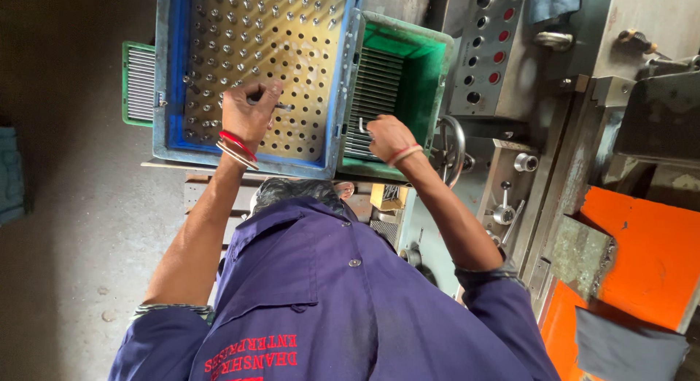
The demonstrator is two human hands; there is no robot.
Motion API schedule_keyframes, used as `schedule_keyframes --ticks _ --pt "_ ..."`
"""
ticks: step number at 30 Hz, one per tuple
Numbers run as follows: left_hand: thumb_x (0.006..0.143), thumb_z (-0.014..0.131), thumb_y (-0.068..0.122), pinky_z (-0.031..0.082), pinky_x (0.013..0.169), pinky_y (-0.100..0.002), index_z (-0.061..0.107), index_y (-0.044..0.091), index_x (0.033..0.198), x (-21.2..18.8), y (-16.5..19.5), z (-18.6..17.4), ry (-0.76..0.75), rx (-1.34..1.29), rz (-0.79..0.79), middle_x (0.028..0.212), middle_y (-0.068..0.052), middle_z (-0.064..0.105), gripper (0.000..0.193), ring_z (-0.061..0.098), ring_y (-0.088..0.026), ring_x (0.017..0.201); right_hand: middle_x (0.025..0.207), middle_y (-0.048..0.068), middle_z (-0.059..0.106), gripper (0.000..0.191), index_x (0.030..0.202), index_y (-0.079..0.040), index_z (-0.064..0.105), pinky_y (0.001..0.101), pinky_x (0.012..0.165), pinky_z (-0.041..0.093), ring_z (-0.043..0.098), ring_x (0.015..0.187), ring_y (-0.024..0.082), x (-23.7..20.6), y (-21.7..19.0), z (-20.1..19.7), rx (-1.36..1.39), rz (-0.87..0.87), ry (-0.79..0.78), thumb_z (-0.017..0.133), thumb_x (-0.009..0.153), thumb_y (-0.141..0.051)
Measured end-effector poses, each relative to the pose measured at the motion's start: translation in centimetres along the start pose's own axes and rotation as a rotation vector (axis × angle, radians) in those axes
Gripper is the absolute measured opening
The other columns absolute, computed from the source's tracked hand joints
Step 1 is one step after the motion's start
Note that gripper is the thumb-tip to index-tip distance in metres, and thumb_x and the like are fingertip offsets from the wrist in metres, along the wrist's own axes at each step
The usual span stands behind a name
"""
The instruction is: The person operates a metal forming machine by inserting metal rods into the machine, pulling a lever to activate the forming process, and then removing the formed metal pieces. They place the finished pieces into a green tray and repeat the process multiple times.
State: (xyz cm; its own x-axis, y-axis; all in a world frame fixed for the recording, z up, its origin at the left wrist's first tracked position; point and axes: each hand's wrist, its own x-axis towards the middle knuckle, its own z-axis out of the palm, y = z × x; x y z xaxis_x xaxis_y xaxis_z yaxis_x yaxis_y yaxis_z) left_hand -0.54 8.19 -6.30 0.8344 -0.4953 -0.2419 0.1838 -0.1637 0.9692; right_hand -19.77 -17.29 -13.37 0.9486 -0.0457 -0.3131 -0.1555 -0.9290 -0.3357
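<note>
Your left hand (248, 113) gripped a small metal pin (281, 105) over the blue crate (169, 75) at upper centre; your right hand (388, 137) reached into the green crate (423, 67) beside it.

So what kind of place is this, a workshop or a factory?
Most likely a machine shop. A metal machine has a push-button panel and a handwheel, and a blue crate holds a perforated board of small metal parts.

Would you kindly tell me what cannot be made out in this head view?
- Blue crate: far end cut by the top edge.
- Pin in the left hand: mostly hidden by the fingers.
- Part at the right hand: too small to identify.
- Green crate: partly hidden by the blue crate.
</note>
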Motion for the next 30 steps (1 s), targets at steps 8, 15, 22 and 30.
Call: schedule_keyframes --ticks 8,15,22,30 --pt "0.101 0.073 0.023 0.038 0.041 -0.024 0.075 0.000 0.089 -0.4 -0.2 -1.3 0.024 -0.017 0.002 0.062 0.002 0.062 0.026 0.051 -0.003 0.048 0.090 0.032 0.068 0.014 0.091 0.004 0.072 0.0482 0.080 0.057 0.067 0.089 0.049 2.6 0.0 3.7 0.217 0.134 -0.117 0.066 0.082 -0.005" --pt "0.101 0.073 0.024 0.039 0.042 -0.024 0.075 -0.002 0.089 -0.5 -0.6 -2.6 0.028 0.041 0.012 0.061 0.002 0.060 0.029 0.052 -0.003 0.049 0.095 0.023 0.073 0.025 0.096 -0.007 0.077 0.0452 0.083 0.057 0.070 0.092 0.042 1.4 0.8 4.7 0.290 0.115 -0.113 0.068 0.074 0.000" --pt "0.099 0.075 0.027 0.040 0.043 -0.025 0.075 -0.003 0.088 0.5 -0.6 -2.2 0.023 0.104 0.008 0.061 0.001 0.063 0.032 0.053 -0.004 0.049 0.097 0.022 0.071 0.034 0.100 -0.008 0.073 0.0456 0.083 0.056 0.068 0.095 0.042 0.5 1.7 5.4 0.291 0.200 -0.014 0.060 0.073 0.008" --pt "0.098 0.075 0.029 0.041 0.045 -0.027 0.075 -0.002 0.088 1.9 -1.3 -2.0 -0.040 0.140 0.021 0.063 -0.002 0.065 0.032 0.053 -0.006 0.050 0.096 0.031 0.071 0.014 0.089 0.003 0.072 0.0490 0.085 0.057 0.069 0.097 0.047 -0.3 3.2 6.1 0.078 0.653 0.058 0.062 0.088 -0.006"
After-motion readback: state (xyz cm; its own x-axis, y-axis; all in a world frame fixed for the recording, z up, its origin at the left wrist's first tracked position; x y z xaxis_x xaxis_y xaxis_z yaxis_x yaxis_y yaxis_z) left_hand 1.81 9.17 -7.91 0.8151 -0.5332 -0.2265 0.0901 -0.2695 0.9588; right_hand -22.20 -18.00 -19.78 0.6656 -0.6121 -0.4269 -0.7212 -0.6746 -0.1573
